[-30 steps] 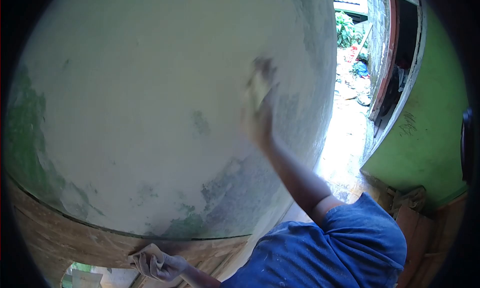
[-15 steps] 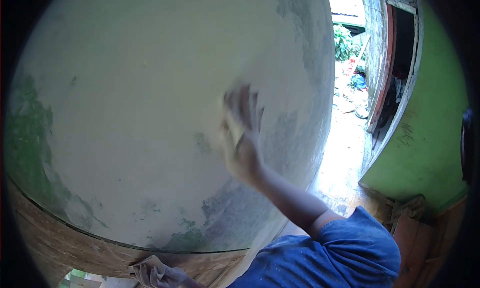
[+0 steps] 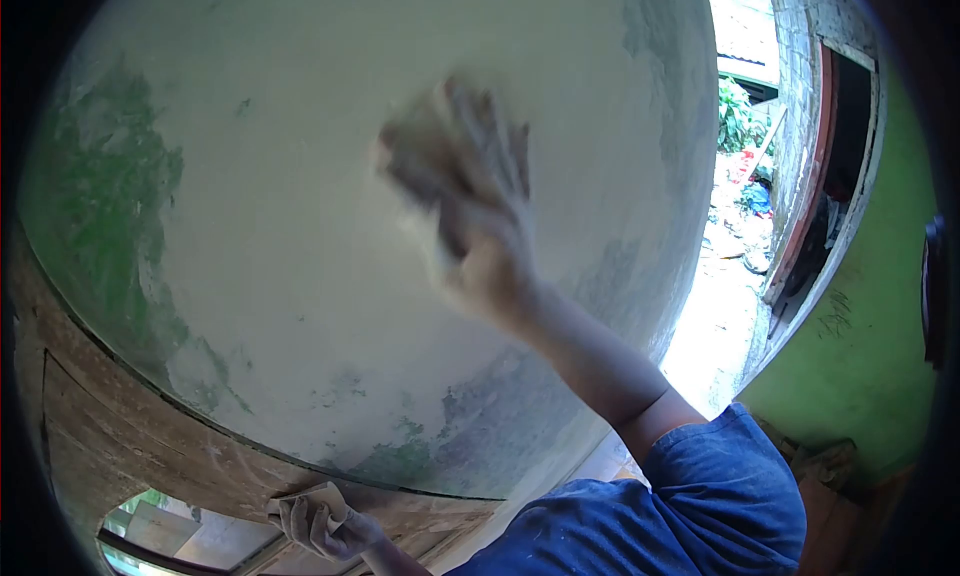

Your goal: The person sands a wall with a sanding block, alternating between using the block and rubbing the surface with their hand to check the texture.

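My right hand (image 3: 475, 206) is at the pale, patchy wall (image 3: 300, 226), its arm reaching up from a blue sleeve. Motion smears the fingers. Something flat and brownish seems to lie between them and the wall, too blurred to name. Low in the view, my left hand (image 3: 325, 533) is closed on a pale folded sheet (image 3: 330, 498), by the wall's bottom edge and the brown wooden surface. Green and grey patches show on the wall around its left side and bottom.
A brown wooden surface (image 3: 150, 426) curves below the wall, with an opening (image 3: 190, 536) at its lower left. To the right are a bright outdoor passage (image 3: 730, 266), a red-edged door frame (image 3: 805, 216) and a green wall (image 3: 880, 346). Wooden pieces lie at the lower right.
The view has shifted, so the wall and doorway appear farther right. My right hand is higher on the wall and more blurred. My left hand still holds the pale sheet.
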The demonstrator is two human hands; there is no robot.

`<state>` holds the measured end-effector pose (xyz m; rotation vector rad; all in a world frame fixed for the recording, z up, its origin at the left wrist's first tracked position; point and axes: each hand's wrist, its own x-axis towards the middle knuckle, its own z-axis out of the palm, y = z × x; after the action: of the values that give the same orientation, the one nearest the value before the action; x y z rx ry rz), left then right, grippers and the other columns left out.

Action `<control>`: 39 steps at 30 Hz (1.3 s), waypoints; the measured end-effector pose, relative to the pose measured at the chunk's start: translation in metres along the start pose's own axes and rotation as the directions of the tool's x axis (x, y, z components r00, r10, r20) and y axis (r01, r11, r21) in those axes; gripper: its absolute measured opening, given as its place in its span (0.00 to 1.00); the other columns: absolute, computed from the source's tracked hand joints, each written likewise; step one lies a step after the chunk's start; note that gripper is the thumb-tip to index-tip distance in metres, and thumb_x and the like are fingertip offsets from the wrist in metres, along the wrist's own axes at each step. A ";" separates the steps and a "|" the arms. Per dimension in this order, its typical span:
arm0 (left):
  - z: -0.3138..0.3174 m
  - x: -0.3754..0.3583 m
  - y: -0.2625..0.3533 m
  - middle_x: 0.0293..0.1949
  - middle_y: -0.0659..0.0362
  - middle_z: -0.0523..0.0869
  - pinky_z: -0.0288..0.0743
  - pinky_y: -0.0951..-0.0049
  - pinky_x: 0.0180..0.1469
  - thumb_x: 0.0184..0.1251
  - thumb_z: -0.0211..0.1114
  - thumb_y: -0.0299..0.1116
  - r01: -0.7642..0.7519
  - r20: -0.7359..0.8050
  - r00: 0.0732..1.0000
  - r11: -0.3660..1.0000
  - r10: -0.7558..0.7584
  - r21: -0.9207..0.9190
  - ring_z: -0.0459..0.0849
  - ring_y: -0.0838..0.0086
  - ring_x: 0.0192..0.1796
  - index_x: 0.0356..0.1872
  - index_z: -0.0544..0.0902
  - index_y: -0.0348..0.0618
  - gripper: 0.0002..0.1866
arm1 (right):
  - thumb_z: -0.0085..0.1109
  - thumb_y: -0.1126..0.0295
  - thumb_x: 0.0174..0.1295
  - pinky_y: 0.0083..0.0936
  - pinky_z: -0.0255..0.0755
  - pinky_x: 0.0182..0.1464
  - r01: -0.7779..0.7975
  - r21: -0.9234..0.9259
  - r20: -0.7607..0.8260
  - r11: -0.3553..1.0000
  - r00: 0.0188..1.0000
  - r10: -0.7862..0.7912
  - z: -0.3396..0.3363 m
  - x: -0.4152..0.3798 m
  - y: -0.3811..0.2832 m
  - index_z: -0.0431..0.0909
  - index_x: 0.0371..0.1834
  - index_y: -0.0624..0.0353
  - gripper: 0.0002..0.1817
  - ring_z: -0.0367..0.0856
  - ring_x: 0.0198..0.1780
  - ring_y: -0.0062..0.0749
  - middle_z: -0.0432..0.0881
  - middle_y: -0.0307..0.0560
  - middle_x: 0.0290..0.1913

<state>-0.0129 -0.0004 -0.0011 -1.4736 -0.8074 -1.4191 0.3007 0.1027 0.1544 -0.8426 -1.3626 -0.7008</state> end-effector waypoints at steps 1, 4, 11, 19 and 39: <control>0.000 0.000 -0.001 0.43 0.51 0.79 0.67 0.42 0.60 0.68 0.60 0.41 -0.002 0.001 1.000 1.000 0.002 0.006 0.77 0.53 0.52 0.36 0.74 0.41 0.12 | 0.65 0.66 0.55 0.66 0.37 0.70 -0.052 0.004 -0.070 0.999 0.996 0.052 0.003 0.013 0.011 0.78 0.55 0.31 0.23 0.49 0.74 0.59 0.49 0.47 0.76; 0.000 -0.002 -0.003 0.43 0.51 0.79 0.67 0.42 0.60 0.68 0.59 0.41 -0.008 0.007 1.000 1.000 0.008 0.008 0.77 0.53 0.53 0.36 0.75 0.42 0.12 | 0.68 0.65 0.52 0.66 0.40 0.70 -0.146 0.066 -0.156 0.987 0.976 0.155 0.009 0.037 0.012 0.79 0.54 0.31 0.24 0.52 0.73 0.57 0.53 0.46 0.75; 0.000 -0.004 0.000 0.39 0.54 0.77 0.64 0.36 0.60 0.67 0.60 0.48 0.075 -0.003 0.997 0.997 -0.075 0.025 0.77 0.52 0.52 0.33 0.73 0.47 0.15 | 0.72 0.61 0.48 0.60 0.44 0.71 0.183 0.016 -0.083 0.983 0.980 -0.181 0.007 0.020 0.014 0.80 0.53 0.35 0.25 0.54 0.73 0.55 0.60 0.44 0.72; 0.000 -0.002 -0.002 0.43 0.51 0.80 0.64 0.42 0.61 0.69 0.58 0.44 0.003 0.012 1.000 1.000 -0.003 0.015 0.76 0.52 0.54 0.37 0.75 0.43 0.14 | 0.75 0.64 0.40 0.66 0.41 0.69 0.136 0.075 -0.094 0.988 0.987 -0.129 0.006 0.006 -0.015 0.82 0.50 0.36 0.28 0.51 0.74 0.54 0.57 0.41 0.74; -0.001 -0.001 0.000 0.43 0.52 0.80 0.63 0.39 0.63 0.69 0.58 0.43 0.056 0.012 0.998 0.997 -0.057 0.044 0.77 0.52 0.54 0.35 0.73 0.46 0.11 | 0.61 0.66 0.54 0.59 0.35 0.73 0.020 0.086 -0.060 0.996 0.998 -0.015 0.006 0.046 0.043 0.73 0.62 0.42 0.27 0.44 0.76 0.53 0.53 0.44 0.75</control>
<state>-0.0132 -0.0014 -0.0023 -1.4377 -0.8891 -1.4262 0.3381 0.1332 0.1952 -0.7362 -1.3393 -0.6706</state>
